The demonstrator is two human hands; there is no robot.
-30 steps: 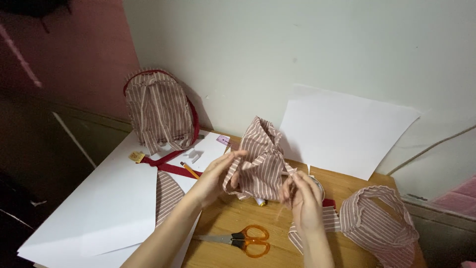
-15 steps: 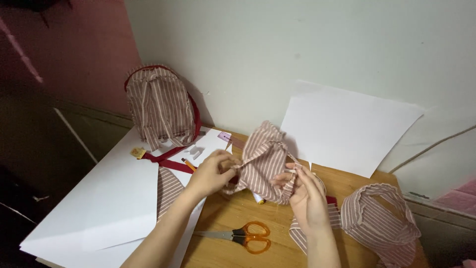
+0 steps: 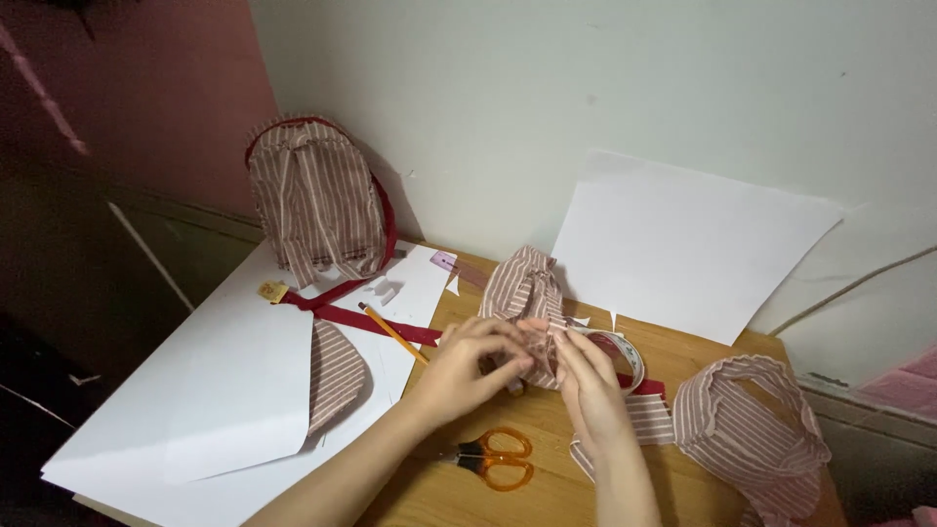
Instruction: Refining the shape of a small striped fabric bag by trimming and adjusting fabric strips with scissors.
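Note:
Both hands meet over the wooden table (image 3: 683,361) on a bunched piece of pink-and-white striped fabric (image 3: 520,283). My left hand (image 3: 467,366) pinches its lower edge from the left. My right hand (image 3: 586,385) pinches the same edge from the right, fingertips touching the left hand's. The upper part of the fabric stands up above the fingers. Just behind the hands lies a roll of tape (image 3: 625,353).
Orange-handled scissors (image 3: 496,459) lie in front of the hands. A pencil (image 3: 390,332) and red strap (image 3: 361,320) rest on white paper sheets (image 3: 195,390). A striped backpack-shaped piece (image 3: 312,200) leans on the wall. More striped fabric (image 3: 747,429) lies right. White paper (image 3: 683,239) leans behind.
The hands have lowered the striped fabric toward the table and drawn closer together, now pinching its bottom edge.

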